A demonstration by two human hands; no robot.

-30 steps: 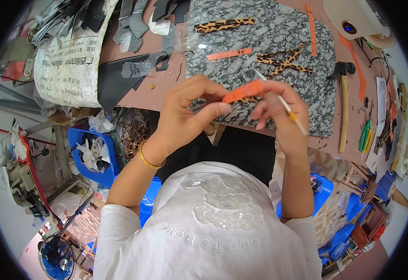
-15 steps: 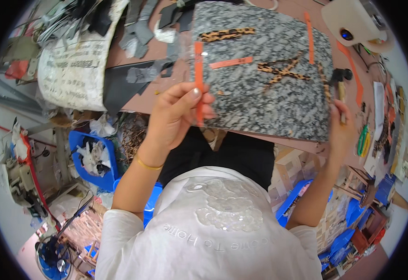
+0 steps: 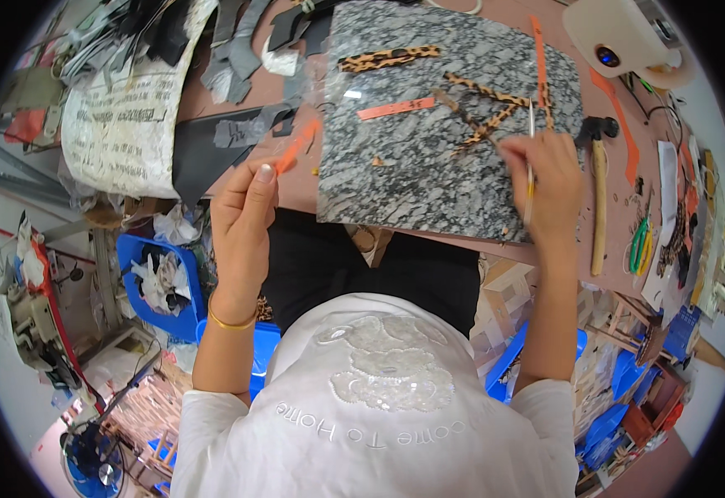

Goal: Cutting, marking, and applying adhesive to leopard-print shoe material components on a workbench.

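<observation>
Orange strip (image 3: 300,144) sits pinched in the left hand (image 3: 245,207); the right hand (image 3: 550,176), gripping a stick (image 3: 532,121), seems to reach for leopard strips (image 3: 483,87), calling for light pinching.

We have the slab (image 3: 412,191) mid-bench (image 3: 296,195). On it: one strip (image 3: 389,58) far left, a second strip (image 3: 396,108) just nearer, crossing strips (image 3: 487,90) toward the right, and another strip (image 3: 538,54) along the far right. We put the right hand (image 3: 552,183) over the slab's right side, a stick (image 3: 532,124) in its fingers; left hand (image 3: 242,224) off the slab's left, holding a further strip (image 3: 304,137). Right of the slab: hammer (image 3: 599,207), then a hand tool (image 3: 639,245); machine (image 3: 620,29) far right. Far left: scraps (image 3: 234,50), then a sack (image 3: 126,124). Below, near left, we see a bin (image 3: 159,322) with scrap inside, fan (image 3: 101,466) nearer still.
</observation>
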